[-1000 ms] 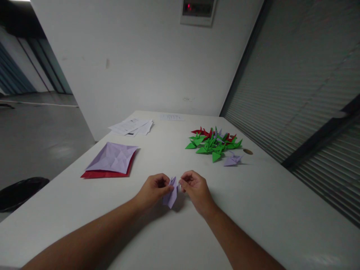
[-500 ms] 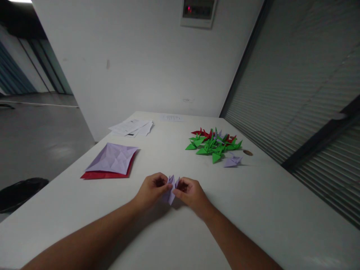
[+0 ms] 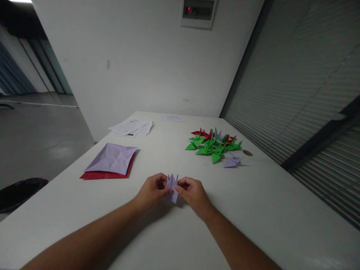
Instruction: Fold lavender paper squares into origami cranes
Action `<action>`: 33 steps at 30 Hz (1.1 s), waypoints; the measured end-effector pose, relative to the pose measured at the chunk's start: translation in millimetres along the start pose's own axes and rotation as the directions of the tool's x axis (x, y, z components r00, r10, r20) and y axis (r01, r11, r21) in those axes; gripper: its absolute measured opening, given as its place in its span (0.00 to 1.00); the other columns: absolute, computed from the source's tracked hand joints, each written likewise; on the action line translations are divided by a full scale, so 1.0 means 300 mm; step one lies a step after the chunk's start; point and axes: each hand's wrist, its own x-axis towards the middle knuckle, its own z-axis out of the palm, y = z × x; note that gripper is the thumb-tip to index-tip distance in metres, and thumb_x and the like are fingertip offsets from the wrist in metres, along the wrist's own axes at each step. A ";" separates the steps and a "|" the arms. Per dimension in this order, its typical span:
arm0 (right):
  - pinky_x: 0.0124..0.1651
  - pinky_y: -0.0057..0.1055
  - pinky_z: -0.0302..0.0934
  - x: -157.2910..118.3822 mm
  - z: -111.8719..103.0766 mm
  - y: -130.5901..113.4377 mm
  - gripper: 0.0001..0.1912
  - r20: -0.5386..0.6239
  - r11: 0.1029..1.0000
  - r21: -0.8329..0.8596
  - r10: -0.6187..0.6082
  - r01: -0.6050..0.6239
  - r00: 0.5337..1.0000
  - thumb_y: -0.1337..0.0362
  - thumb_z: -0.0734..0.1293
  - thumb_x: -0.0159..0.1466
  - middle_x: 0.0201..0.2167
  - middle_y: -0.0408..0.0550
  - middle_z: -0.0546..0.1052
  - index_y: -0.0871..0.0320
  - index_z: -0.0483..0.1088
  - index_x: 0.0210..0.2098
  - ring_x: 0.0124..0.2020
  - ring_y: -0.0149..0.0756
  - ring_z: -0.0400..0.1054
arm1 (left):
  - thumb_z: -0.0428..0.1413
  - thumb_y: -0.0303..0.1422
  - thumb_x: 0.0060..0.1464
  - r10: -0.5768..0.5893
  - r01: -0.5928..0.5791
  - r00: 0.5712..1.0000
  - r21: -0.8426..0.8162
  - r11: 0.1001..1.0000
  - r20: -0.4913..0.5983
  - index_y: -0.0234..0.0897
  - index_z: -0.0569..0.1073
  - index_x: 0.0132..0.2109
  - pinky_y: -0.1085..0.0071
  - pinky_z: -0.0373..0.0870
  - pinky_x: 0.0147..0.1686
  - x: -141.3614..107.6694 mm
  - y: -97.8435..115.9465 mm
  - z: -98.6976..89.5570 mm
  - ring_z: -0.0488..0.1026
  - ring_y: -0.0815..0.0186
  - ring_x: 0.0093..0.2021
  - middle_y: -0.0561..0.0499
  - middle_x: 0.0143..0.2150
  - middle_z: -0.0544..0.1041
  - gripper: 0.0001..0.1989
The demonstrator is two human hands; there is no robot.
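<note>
Pinches the folded lilac paper [image 3: 171, 183] from both sides over the near middle of the white table [image 3: 168, 240], with its narrow points facing away. Grips one edge between thumb and fingers of the left hand [image 3: 153, 189], the other likewise in the right hand [image 3: 192, 191], with neither spread wide; probably holds it so to stop the layers from springing open. Cannot tell the placing of fingers hidden behind. Leaves the points uncovered, seemingly to avoid bending them. Has a creased lilac sheet [image 3: 112, 159] lying on a red sheet [image 3: 107, 175] off to the left, perhaps for elbow room, and a heap of paper cranes [image 3: 208, 149] beyond the right hand, with a lone lilac crane [image 3: 232, 162] just beside, likely out of harm's way.
</note>
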 end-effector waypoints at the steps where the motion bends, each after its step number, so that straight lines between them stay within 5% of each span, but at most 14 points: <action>1: 0.27 0.27 0.57 -0.001 0.000 0.001 0.11 0.007 1.000 -0.007 -0.001 0.001 1.000 0.57 0.73 0.59 0.23 0.41 0.71 0.59 0.73 0.28 0.24 0.30 0.62 | 0.73 0.34 0.40 0.001 -0.001 1.000 0.008 1.000 0.002 0.33 0.73 0.34 0.74 0.64 0.30 -0.001 0.001 -0.001 0.69 0.71 0.28 0.55 0.28 0.73 0.19; 7: 0.27 0.27 0.55 0.000 0.003 0.007 0.12 0.034 1.000 -0.018 0.019 -0.019 0.999 0.58 0.71 0.60 0.21 0.40 0.70 0.59 0.72 0.28 0.23 0.30 0.61 | 0.67 0.41 0.51 0.057 -0.054 0.997 0.069 0.996 -0.045 0.33 0.76 0.35 0.72 0.64 0.32 -0.008 0.022 0.002 0.70 0.69 0.30 0.52 0.29 0.75 0.15; 19: 0.28 0.27 0.57 -0.003 -0.002 0.008 0.12 0.051 0.994 -0.095 -0.044 0.048 0.998 0.57 0.71 0.62 0.22 0.41 0.70 0.59 0.72 0.27 0.24 0.30 0.62 | 0.69 0.39 0.49 0.092 -0.091 0.991 0.021 0.996 -0.097 0.34 0.76 0.33 0.73 0.64 0.32 -0.013 0.026 0.001 0.70 0.70 0.29 0.53 0.28 0.75 0.14; 26: 0.26 0.28 0.58 0.000 0.000 0.003 0.14 -0.015 0.999 -0.039 -0.001 0.000 1.000 0.53 0.71 0.62 0.23 0.42 0.72 0.58 0.72 0.30 0.22 0.31 0.64 | 0.71 0.32 0.43 -0.024 0.022 0.997 0.030 0.999 0.075 0.35 0.74 0.43 0.69 0.70 0.35 -0.003 0.012 0.006 0.76 0.65 0.34 0.49 0.36 0.78 0.20; 33: 0.30 0.28 0.61 -0.005 0.000 0.015 0.14 -0.017 0.999 -0.028 -0.024 0.023 1.000 0.55 0.74 0.58 0.27 0.43 0.73 0.57 0.71 0.33 0.26 0.32 0.66 | 0.71 0.32 0.43 -0.019 0.019 1.000 0.046 0.999 -0.004 0.38 0.67 0.45 0.74 0.67 0.29 -0.005 0.004 0.003 0.72 0.69 0.27 0.56 0.29 0.75 0.25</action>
